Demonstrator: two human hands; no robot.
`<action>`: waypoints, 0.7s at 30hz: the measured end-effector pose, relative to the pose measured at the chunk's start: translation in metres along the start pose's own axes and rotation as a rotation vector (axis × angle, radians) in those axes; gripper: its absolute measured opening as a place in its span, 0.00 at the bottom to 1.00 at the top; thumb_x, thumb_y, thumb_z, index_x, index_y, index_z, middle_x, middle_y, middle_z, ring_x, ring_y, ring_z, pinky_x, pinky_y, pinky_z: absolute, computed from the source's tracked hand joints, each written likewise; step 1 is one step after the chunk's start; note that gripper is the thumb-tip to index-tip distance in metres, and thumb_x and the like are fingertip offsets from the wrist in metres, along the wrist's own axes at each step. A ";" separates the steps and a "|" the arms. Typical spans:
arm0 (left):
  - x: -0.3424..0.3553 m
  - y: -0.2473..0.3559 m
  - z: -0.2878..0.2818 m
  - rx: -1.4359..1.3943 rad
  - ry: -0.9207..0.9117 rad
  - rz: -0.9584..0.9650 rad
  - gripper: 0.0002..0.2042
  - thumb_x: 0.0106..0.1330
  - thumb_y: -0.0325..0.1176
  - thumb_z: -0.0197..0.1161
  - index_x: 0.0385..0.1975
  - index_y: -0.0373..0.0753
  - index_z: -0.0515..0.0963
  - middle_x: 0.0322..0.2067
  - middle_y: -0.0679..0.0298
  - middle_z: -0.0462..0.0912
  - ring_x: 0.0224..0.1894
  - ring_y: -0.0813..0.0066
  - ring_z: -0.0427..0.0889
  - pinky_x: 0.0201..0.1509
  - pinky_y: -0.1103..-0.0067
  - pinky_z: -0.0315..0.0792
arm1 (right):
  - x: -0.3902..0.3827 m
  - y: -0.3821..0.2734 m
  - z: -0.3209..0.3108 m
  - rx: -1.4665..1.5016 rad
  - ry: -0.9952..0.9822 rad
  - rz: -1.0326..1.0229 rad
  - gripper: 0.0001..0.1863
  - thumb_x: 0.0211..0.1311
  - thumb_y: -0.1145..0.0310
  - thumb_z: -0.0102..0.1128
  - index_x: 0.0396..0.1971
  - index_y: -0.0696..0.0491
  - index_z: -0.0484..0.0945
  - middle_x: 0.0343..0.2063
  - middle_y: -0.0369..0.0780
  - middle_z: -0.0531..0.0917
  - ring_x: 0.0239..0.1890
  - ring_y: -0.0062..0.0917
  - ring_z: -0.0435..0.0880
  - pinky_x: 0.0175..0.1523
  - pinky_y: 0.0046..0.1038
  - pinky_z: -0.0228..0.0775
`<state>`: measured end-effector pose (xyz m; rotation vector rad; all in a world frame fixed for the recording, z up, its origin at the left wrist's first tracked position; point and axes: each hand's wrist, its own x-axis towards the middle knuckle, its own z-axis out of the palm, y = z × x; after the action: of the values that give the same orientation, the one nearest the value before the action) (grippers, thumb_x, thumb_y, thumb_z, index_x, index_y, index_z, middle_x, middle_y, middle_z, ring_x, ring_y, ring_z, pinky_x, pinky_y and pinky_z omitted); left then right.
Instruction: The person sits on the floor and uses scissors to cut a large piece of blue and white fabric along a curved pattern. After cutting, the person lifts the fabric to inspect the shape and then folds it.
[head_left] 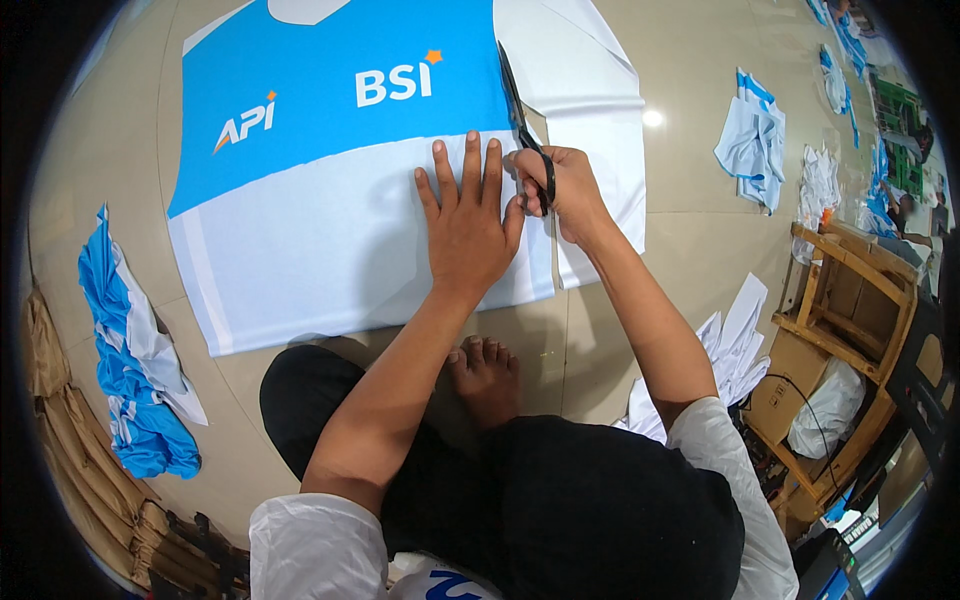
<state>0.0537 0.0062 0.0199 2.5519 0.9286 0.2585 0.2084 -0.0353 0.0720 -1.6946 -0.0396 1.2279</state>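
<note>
On the tiled floor in front of me lies a blue and white printed shirt panel (300,240), its curved neck cutout at the far edge. My left hand (470,215) rests flat on its white lower part, fingers spread. Black-handled scissors (515,95) are gripped in my right hand (560,190), fingers through the handle loops, the long blades pointing away from me along the panel's right edge. White fabric (595,130) lies to the right of the blades, parted from the panel by a narrow gap at the near end.
Crumpled blue and white cloth (145,350) lies at the left. White scraps (735,340) are heaped beside my right arm, and folded pieces (755,140) lie farther right. A wooden frame (850,300) with a cardboard box (785,405) stands at the right; brown fabric rolls (90,470) line the left.
</note>
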 end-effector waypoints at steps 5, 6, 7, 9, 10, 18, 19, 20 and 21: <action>0.000 0.000 0.000 -0.008 0.002 0.003 0.35 0.80 0.51 0.54 0.83 0.44 0.60 0.85 0.54 0.53 0.86 0.33 0.43 0.83 0.33 0.39 | 0.006 -0.005 0.002 -0.003 -0.005 0.012 0.13 0.60 0.67 0.72 0.23 0.57 0.78 0.16 0.35 0.77 0.15 0.16 0.73 0.19 0.21 0.66; 0.000 0.000 0.001 -0.012 0.007 0.004 0.35 0.80 0.51 0.54 0.83 0.44 0.60 0.85 0.54 0.53 0.86 0.33 0.43 0.82 0.33 0.39 | 0.007 -0.005 0.002 0.000 -0.003 0.007 0.13 0.60 0.67 0.72 0.23 0.57 0.79 0.16 0.35 0.77 0.15 0.16 0.74 0.19 0.21 0.66; 0.000 0.000 0.001 -0.016 0.011 0.006 0.35 0.80 0.51 0.54 0.83 0.43 0.60 0.85 0.54 0.53 0.85 0.33 0.43 0.82 0.33 0.39 | 0.008 -0.005 0.003 0.004 -0.001 0.001 0.13 0.60 0.67 0.72 0.23 0.57 0.79 0.16 0.35 0.77 0.15 0.16 0.74 0.19 0.21 0.66; 0.000 0.000 0.001 -0.016 0.010 0.008 0.35 0.80 0.50 0.54 0.83 0.43 0.60 0.85 0.54 0.53 0.85 0.32 0.43 0.82 0.33 0.39 | 0.009 -0.005 0.004 0.013 -0.002 -0.002 0.13 0.60 0.66 0.72 0.23 0.57 0.79 0.17 0.35 0.77 0.15 0.16 0.74 0.19 0.20 0.66; -0.001 0.000 0.001 -0.013 0.006 0.009 0.35 0.80 0.50 0.54 0.83 0.42 0.60 0.85 0.54 0.53 0.85 0.32 0.43 0.82 0.33 0.39 | 0.010 -0.004 0.004 0.019 -0.006 -0.002 0.13 0.60 0.66 0.72 0.23 0.57 0.79 0.17 0.35 0.77 0.15 0.16 0.74 0.19 0.20 0.66; 0.000 -0.001 0.000 0.001 0.009 0.017 0.36 0.80 0.50 0.55 0.83 0.42 0.60 0.84 0.53 0.53 0.85 0.32 0.43 0.82 0.32 0.39 | 0.011 -0.005 0.007 0.016 -0.005 -0.005 0.13 0.62 0.67 0.72 0.23 0.57 0.79 0.17 0.34 0.77 0.15 0.16 0.73 0.18 0.20 0.64; 0.000 -0.001 0.001 -0.001 0.010 0.018 0.36 0.80 0.50 0.55 0.83 0.42 0.60 0.84 0.53 0.53 0.85 0.32 0.43 0.82 0.32 0.39 | 0.011 -0.005 0.008 0.007 -0.001 -0.005 0.13 0.62 0.67 0.72 0.23 0.57 0.79 0.17 0.34 0.77 0.15 0.16 0.73 0.18 0.20 0.64; 0.000 -0.001 0.001 -0.004 0.012 0.018 0.36 0.80 0.50 0.55 0.83 0.42 0.60 0.84 0.52 0.53 0.85 0.31 0.43 0.82 0.32 0.39 | 0.010 -0.005 0.008 -0.002 0.004 -0.004 0.13 0.62 0.67 0.72 0.23 0.57 0.79 0.17 0.34 0.77 0.15 0.16 0.73 0.18 0.20 0.64; 0.000 -0.002 0.001 -0.004 0.011 0.018 0.36 0.80 0.50 0.55 0.83 0.41 0.60 0.84 0.52 0.53 0.85 0.31 0.43 0.82 0.32 0.39 | 0.010 -0.006 0.008 -0.001 0.003 -0.006 0.13 0.62 0.67 0.72 0.23 0.57 0.79 0.17 0.35 0.77 0.15 0.16 0.73 0.18 0.20 0.63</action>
<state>0.0532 0.0068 0.0179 2.5590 0.9091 0.2800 0.2097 -0.0215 0.0694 -1.6957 -0.0434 1.2214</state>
